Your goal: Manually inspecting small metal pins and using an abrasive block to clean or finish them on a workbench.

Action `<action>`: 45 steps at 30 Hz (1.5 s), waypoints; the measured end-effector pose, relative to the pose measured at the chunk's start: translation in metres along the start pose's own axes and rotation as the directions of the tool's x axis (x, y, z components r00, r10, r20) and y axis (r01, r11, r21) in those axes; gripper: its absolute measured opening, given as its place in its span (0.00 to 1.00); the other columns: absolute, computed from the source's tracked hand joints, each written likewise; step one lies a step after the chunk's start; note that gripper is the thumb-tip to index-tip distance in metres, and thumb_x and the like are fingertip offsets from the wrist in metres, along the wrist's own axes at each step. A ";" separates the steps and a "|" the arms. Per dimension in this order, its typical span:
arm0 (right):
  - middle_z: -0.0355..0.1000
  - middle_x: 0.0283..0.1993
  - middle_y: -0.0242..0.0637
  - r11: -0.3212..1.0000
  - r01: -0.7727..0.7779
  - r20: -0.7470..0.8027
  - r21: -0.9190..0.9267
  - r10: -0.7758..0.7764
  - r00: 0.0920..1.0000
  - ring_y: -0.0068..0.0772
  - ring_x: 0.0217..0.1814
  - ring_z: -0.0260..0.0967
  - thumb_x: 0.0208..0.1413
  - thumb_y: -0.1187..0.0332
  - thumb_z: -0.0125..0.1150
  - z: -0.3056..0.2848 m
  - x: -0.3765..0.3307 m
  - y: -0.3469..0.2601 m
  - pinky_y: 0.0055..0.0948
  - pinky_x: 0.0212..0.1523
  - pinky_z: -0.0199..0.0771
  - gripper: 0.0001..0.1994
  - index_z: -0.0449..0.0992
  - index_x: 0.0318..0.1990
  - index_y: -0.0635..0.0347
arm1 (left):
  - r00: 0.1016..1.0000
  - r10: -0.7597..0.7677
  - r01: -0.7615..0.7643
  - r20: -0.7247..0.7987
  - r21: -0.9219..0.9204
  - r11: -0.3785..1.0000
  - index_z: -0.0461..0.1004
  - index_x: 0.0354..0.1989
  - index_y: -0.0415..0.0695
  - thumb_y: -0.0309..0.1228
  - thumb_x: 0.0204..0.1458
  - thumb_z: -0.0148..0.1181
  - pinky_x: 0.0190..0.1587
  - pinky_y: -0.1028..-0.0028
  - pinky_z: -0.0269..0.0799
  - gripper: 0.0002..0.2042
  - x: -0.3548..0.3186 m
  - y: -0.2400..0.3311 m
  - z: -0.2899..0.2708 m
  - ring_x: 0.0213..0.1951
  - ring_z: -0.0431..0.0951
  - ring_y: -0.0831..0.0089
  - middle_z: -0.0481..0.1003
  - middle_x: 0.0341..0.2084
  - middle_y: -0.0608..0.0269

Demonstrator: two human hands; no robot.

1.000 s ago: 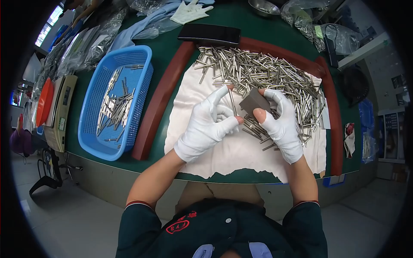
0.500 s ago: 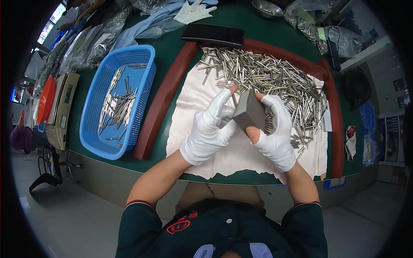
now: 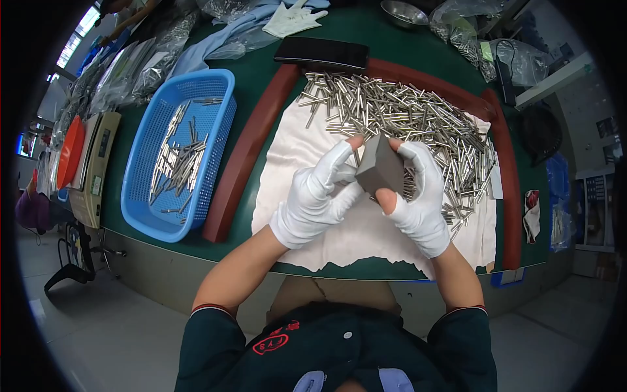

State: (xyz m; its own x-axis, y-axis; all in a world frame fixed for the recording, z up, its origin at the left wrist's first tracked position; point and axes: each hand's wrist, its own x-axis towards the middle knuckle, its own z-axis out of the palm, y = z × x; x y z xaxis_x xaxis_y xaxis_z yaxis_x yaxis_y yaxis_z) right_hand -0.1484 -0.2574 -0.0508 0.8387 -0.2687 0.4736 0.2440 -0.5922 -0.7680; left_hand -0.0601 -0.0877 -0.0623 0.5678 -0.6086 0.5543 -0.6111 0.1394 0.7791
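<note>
In a white glove with bare fingertips, my right hand grips a dark grey rectangular block, thumb on its near end and a fingertip at its far end. My left hand, gloved the same way, is closed at the block's left side. A thin metal pin shows at its fingertips, against or very close to the block; most of it is hidden. Beyond both hands, a heap of shiny metal pins spreads over a pale cloth.
Red-brown bars border the cloth on three sides. A blue perforated basket with more pins stands left, near a scale and a red tray. A black phone, white glove and metal bowl lie farther back.
Both hands stay in nearly the same place. The block has tilted a little in my right hand, and my left hand has shifted slightly.
</note>
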 end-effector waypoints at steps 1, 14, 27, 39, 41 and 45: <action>0.68 0.43 0.45 0.997 -0.073 -0.027 -0.018 0.072 0.997 0.40 0.42 0.68 0.36 0.46 0.72 -0.001 0.001 0.003 0.34 0.45 0.69 0.38 0.69 0.48 0.68 | 1.000 -0.018 0.018 0.016 -0.030 0.999 0.59 0.63 0.38 0.15 0.47 0.60 0.32 0.81 0.72 0.32 0.000 0.000 0.000 0.27 0.78 0.75 0.77 0.27 0.62; 0.67 0.42 0.44 0.986 -0.110 0.106 0.126 0.097 0.990 0.38 0.44 0.67 0.37 0.53 0.70 -0.018 0.010 0.000 0.32 0.48 0.68 0.33 0.70 0.48 0.69 | 0.945 -0.298 0.325 0.136 -0.276 0.905 0.56 0.65 0.40 0.21 0.50 0.63 0.31 0.83 0.69 0.33 0.002 0.003 0.000 0.27 0.73 0.84 0.75 0.24 0.65; 0.69 0.41 0.43 0.998 -0.057 0.117 -0.012 0.058 0.991 0.40 0.43 0.68 0.33 0.55 0.72 -0.019 0.010 -0.002 0.33 0.46 0.69 0.31 0.72 0.45 0.67 | 0.977 -0.161 0.184 0.143 -0.171 0.968 0.59 0.65 0.43 0.13 0.46 0.56 0.31 0.81 0.70 0.33 0.000 -0.004 0.003 0.25 0.73 0.80 0.75 0.25 0.62; 0.68 0.41 0.43 0.997 -0.074 0.159 -0.003 0.073 0.984 0.40 0.45 0.67 0.32 0.56 0.72 -0.023 0.012 -0.002 0.33 0.48 0.68 0.31 0.72 0.44 0.68 | 0.980 -0.093 0.105 0.177 -0.061 0.993 0.60 0.64 0.43 0.15 0.46 0.58 0.32 0.78 0.72 0.33 0.003 0.000 0.000 0.25 0.76 0.74 0.75 0.25 0.59; 0.68 0.40 0.43 0.994 -0.041 0.100 -0.104 0.052 0.994 0.41 0.44 0.67 0.31 0.55 0.73 -0.020 0.011 -0.004 0.34 0.47 0.67 0.32 0.72 0.44 0.67 | 0.978 -0.156 0.165 0.135 -0.061 0.984 0.59 0.65 0.43 0.15 0.47 0.58 0.31 0.79 0.72 0.33 0.001 0.000 0.002 0.24 0.75 0.75 0.74 0.24 0.61; 0.68 0.39 0.43 0.998 -0.052 0.167 0.044 0.044 0.985 0.41 0.44 0.67 0.32 0.55 0.73 -0.021 0.011 -0.003 0.35 0.47 0.67 0.32 0.72 0.44 0.67 | 0.988 -0.077 0.082 0.131 -0.029 0.996 0.58 0.65 0.42 0.16 0.48 0.59 0.30 0.80 0.71 0.33 0.001 0.000 0.001 0.23 0.73 0.77 0.74 0.23 0.62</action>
State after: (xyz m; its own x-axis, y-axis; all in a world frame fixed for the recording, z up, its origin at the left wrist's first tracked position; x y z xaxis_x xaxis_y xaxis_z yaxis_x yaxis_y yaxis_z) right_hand -0.1503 -0.2739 -0.0345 0.9183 -0.1634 0.3607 0.2213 -0.5435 -0.8097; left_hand -0.0602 -0.0885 -0.0618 0.5363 -0.7144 0.4495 -0.5468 0.1116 0.8298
